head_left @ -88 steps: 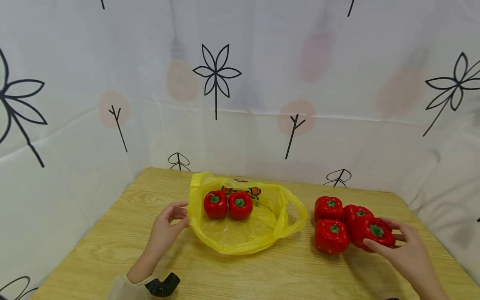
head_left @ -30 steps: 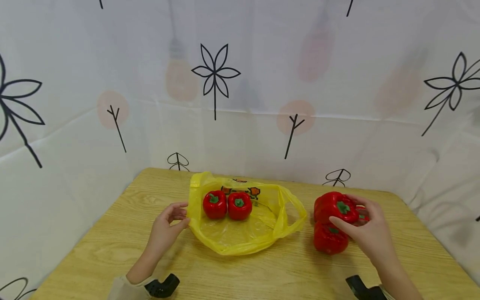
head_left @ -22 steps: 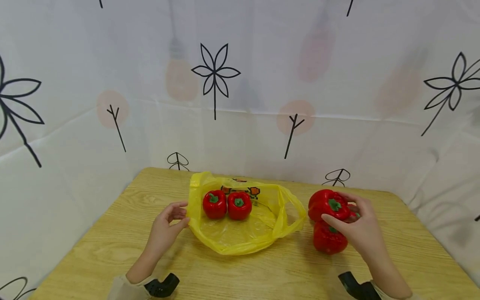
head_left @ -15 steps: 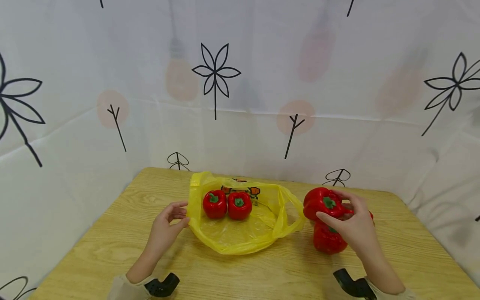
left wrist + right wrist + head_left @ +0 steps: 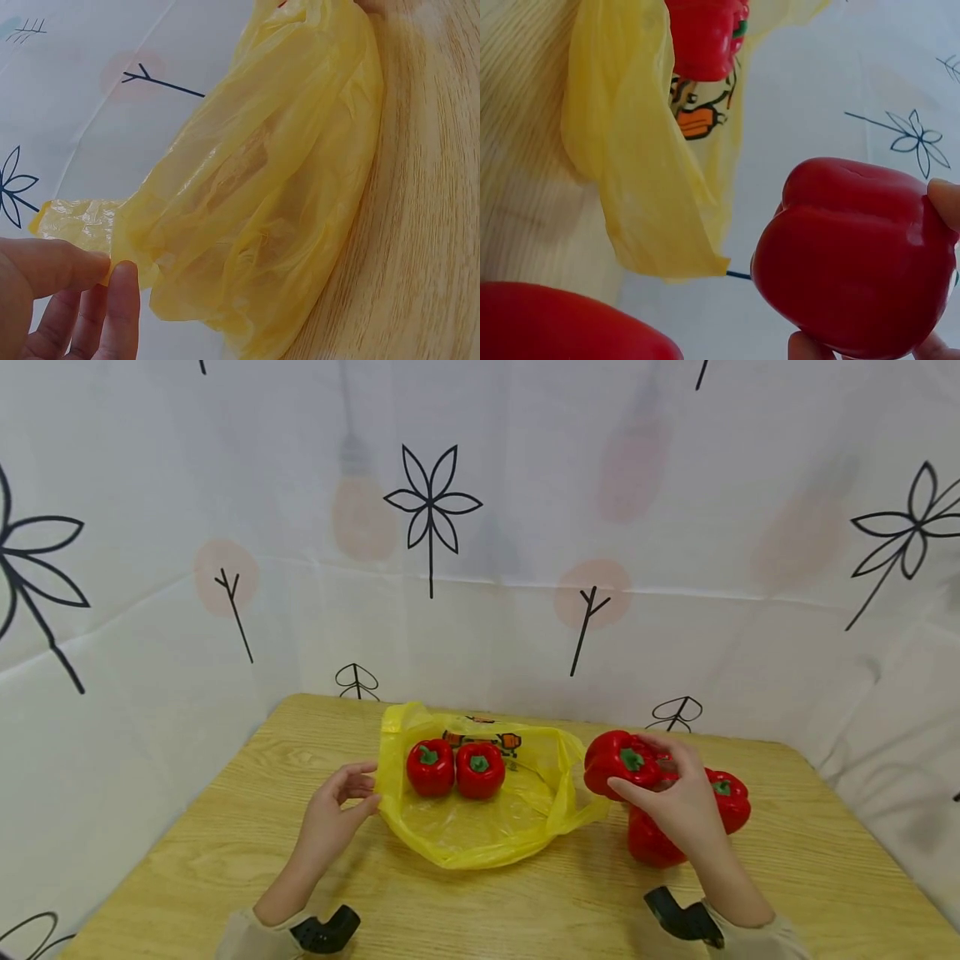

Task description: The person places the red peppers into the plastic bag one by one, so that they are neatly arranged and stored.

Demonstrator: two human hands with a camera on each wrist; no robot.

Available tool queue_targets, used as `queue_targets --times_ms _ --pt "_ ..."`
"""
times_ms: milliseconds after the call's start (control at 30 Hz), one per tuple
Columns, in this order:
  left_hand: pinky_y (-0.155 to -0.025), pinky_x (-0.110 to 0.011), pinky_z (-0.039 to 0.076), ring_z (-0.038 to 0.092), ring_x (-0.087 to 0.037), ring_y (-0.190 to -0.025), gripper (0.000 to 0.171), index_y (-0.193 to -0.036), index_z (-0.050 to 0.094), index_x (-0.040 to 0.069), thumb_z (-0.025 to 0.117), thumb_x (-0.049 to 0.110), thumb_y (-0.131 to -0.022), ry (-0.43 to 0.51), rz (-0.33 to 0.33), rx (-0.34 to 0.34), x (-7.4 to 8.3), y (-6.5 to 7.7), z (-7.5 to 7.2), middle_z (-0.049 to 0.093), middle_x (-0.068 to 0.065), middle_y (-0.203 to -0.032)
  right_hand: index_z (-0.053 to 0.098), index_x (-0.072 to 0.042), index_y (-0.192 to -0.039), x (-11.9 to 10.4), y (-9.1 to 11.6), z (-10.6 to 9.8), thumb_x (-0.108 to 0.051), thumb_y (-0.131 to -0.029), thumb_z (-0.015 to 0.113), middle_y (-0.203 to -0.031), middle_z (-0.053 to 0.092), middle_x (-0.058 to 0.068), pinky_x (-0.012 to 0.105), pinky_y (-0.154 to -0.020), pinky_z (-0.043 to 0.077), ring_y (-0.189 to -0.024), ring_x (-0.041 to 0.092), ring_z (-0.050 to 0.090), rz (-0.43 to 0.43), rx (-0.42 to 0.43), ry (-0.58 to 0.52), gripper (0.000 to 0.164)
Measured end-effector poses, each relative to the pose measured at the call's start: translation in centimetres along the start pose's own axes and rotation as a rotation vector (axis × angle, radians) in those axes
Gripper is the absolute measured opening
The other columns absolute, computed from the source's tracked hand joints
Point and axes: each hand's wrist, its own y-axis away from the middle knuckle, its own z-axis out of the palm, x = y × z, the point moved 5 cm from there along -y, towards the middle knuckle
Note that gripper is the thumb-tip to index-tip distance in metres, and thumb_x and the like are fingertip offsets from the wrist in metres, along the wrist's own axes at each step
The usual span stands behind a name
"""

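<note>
My left hand (image 5: 333, 814) pinches the left edge of a yellow plastic bag (image 5: 480, 852) between thumb and fingertips, which the left wrist view shows close up. Two red bell peppers (image 5: 430, 768) with green stems sit side by side inside the bag, whose mouth faces me. My right hand (image 5: 678, 793) grips another red bell pepper (image 5: 615, 762) by its sides, thumb in front, raised beside the bag's right handle. In the right wrist view this held pepper (image 5: 855, 255) appears large, apart from the bag (image 5: 645, 187).
More red bell peppers (image 5: 731, 797) stand on the wooden table (image 5: 480, 918) to the right, partly hidden behind my right hand and forearm. A white patterned cloth (image 5: 510, 527) hangs behind the table. Both wrists wear black camera mounts (image 5: 326, 931).
My right hand has picked up the nearest right-hand pepper and carried it left over the others, up to the bag's right side. The left hand stays in place on the bag.
</note>
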Motion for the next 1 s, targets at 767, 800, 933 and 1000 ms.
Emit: queue_targets --times_ms 767,800,933,1000 --pt "-0.068 -0.024 0.054 0.058 -0.020 -0.089 0.037 -0.116 0.060 0.007 0.068 -0.004 -0.081 -0.004 -0.008 -0.001 0.0 0.1 0.1 0.057 -0.011 -0.097 0.046 -0.007 -0.131 -0.8 -1.8 5.1 -0.028 -0.075 0.079 -0.127 0.039 0.016 0.047 -0.085 0.047 -0.108 0.034 0.042 0.023 -0.097 -0.059 0.067" --pt "-0.068 -0.024 0.054 0.058 -0.020 -0.089 0.037 -0.116 0.060 0.007 0.068 -0.004 -0.081 -0.004 -0.010 -0.003 0.0 0.1 0.1 0.057 -0.011 -0.097 0.046 -0.008 -0.131 -0.8 -1.9 5.3 -0.027 -0.075 0.079 -0.128 0.039 0.016 0.047 -0.086 0.047 -0.109 0.034 0.042 0.024 -0.102 -0.063 0.067" --pt "-0.068 -0.025 0.055 0.058 -0.020 -0.088 0.037 -0.116 0.060 0.007 0.068 -0.004 -0.081 -0.003 -0.009 -0.005 -0.1 0.0 0.1 0.056 -0.011 -0.097 0.047 -0.008 -0.130 -1.1 -2.4 6.2 -0.028 -0.075 0.079 -0.129 0.039 0.016 0.047 -0.085 0.047 -0.111 0.035 0.040 0.025 -0.119 -0.040 0.067" --pt "-0.068 -0.025 0.055 0.058 -0.020 -0.088 0.037 -0.116 0.060 0.006 0.068 -0.004 -0.081 -0.002 -0.007 -0.004 -0.1 0.0 0.1 0.056 -0.011 -0.097 0.047 -0.008 -0.130 -1.3 -2.6 6.7 -0.028 -0.075 0.079 -0.129 0.038 0.016 0.047 -0.083 0.049 -0.111 0.035 0.040 0.026 -0.127 -0.027 0.067"
